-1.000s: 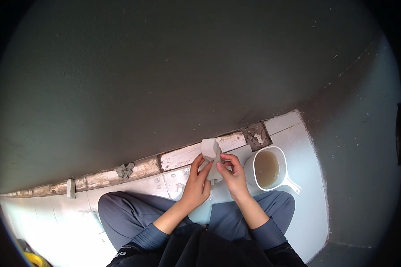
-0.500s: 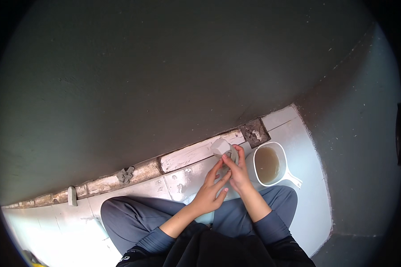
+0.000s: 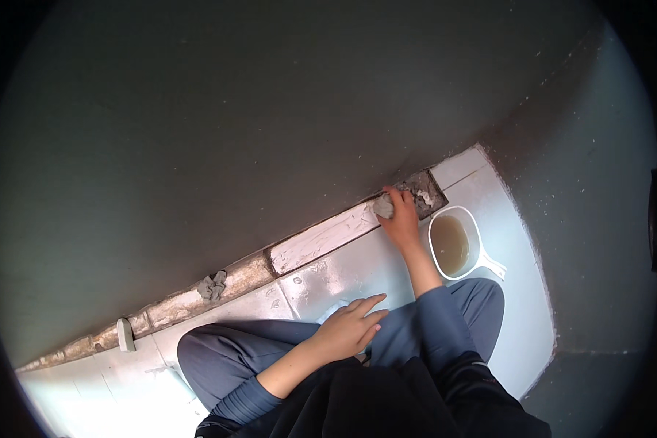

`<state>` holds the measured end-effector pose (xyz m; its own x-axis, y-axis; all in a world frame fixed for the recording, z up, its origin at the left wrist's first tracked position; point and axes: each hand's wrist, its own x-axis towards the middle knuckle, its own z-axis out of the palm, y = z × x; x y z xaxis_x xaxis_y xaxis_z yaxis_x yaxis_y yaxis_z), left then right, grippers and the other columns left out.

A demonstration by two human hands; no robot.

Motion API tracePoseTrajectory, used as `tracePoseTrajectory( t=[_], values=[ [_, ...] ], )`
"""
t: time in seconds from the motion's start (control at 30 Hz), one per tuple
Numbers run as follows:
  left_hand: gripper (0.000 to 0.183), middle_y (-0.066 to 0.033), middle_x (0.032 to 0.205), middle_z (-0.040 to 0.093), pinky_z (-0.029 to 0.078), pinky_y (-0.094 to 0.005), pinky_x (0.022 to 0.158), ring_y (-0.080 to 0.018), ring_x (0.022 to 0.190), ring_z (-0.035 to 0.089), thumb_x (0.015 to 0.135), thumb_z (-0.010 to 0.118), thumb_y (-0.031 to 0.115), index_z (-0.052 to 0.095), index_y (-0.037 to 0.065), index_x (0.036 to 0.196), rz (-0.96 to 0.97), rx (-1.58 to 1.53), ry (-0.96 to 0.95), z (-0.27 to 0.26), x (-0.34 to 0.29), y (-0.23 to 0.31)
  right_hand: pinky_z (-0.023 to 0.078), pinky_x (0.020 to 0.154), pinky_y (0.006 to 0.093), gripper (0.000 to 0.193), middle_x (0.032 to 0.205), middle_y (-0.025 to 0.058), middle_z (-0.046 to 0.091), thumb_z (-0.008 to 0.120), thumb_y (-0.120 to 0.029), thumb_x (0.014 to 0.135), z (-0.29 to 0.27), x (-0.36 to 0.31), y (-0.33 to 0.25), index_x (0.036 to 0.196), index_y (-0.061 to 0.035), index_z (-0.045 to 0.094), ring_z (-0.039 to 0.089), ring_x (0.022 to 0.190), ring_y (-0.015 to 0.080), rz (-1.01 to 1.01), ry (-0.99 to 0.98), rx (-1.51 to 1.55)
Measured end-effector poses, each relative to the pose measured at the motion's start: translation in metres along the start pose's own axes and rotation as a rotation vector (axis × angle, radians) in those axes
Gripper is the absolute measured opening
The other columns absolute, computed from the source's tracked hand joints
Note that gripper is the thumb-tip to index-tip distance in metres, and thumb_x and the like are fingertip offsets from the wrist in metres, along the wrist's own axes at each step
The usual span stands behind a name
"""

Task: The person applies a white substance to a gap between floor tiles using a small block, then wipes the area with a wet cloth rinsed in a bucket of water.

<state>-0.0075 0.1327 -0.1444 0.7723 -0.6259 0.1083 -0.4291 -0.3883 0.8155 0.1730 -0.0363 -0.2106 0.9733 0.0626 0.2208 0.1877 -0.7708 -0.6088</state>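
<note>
My right hand (image 3: 401,219) reaches out to the strip along the wall's foot, its fingers curled round a grey lump (image 3: 382,207). The lump presses on or rests just over the right end of a smooth white strip (image 3: 325,237); my fingers cover part of it. What it is made of I cannot make out. Beside it is a dark recess (image 3: 437,198) with crumpled pale stuff in it. My left hand (image 3: 347,330) hovers over my lap, palm down, fingers spread, holding nothing.
A white dipper (image 3: 477,252) of murky brown water stands right of my right forearm. On the rough strip to the left lie a crumpled grey lump (image 3: 212,286) and a small pale block (image 3: 125,336). White tiles (image 3: 328,281) cover the floor; a dark grey wall (image 3: 219,131) rises beyond.
My hands have parted. The right one has carried the grey lump forward to the strip beside the recess; the left has drawn back toward my lap, empty. The view has shifted slightly.
</note>
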Motion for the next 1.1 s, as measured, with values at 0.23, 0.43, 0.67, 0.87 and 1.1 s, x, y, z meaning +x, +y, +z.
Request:
tracePoseTrajectory(
  t=[0.23,0.43,0.67,0.87,1.1],
  values=[
    [0.03,-0.0134,0.125,0.045,0.044,-0.0382,0.087,-0.028,0.106,0.049,0.087,0.048,0.018,0.055,0.002,0.112,-0.027,0.136,-0.067,0.007,0.005,-0.007,0.042,0.084,0.0438,0.06,0.104,0.0179,0.049,0.072,-0.008,0.06,0.023,-0.009,0.007,0.114,-0.0088,0.046,0.047,0.099,0.0387,0.028,0.019,-0.203],
    [0.031,-0.0105,0.12,0.049,0.045,-0.0359,0.082,-0.0241,0.105,0.05,0.084,0.052,0.019,0.055,0.004,0.111,-0.022,0.293,-0.053,0.012,0.003,-0.014,0.041,0.083,0.0441,0.061,0.104,0.0209,0.051,0.073,-0.006,0.06,0.021,0.001,0.022,0.114,-0.0044,0.044,0.049,0.099,0.0398,0.042,0.043,-0.157],
    [0.032,-0.0079,0.114,0.052,0.045,-0.0345,0.079,-0.0217,0.102,0.051,0.08,0.055,0.019,0.055,0.005,0.11,0.0,0.357,-0.087,0.021,0.007,-0.02,0.04,0.084,0.0439,0.055,0.101,0.0217,0.053,0.072,-0.004,0.059,0.036,0.002,0.014,0.106,0.0001,0.044,0.048,0.099,0.0398,0.095,0.064,-0.023],
    [0.032,-0.0079,0.114,0.052,0.045,-0.0348,0.079,-0.0217,0.102,0.051,0.081,0.055,0.018,0.055,0.005,0.109,-0.028,0.371,-0.088,0.021,0.008,-0.025,0.036,0.087,0.045,0.051,0.1,0.0229,0.05,0.07,-0.003,0.061,0.028,0.016,0.03,0.103,0.0015,0.042,0.045,0.099,0.0409,0.084,0.062,-0.107],
    [0.031,-0.0086,0.114,0.052,0.045,-0.0351,0.079,-0.0222,0.103,0.05,0.082,0.055,0.018,0.055,0.004,0.11,0.017,0.246,-0.089,0.027,0.013,-0.023,0.036,0.087,0.0449,0.05,0.103,0.0243,0.046,0.067,-0.002,0.061,0.04,0.011,0.028,0.102,0.0034,0.04,0.044,0.099,0.0415,0.042,0.051,-0.12]
  ],
)
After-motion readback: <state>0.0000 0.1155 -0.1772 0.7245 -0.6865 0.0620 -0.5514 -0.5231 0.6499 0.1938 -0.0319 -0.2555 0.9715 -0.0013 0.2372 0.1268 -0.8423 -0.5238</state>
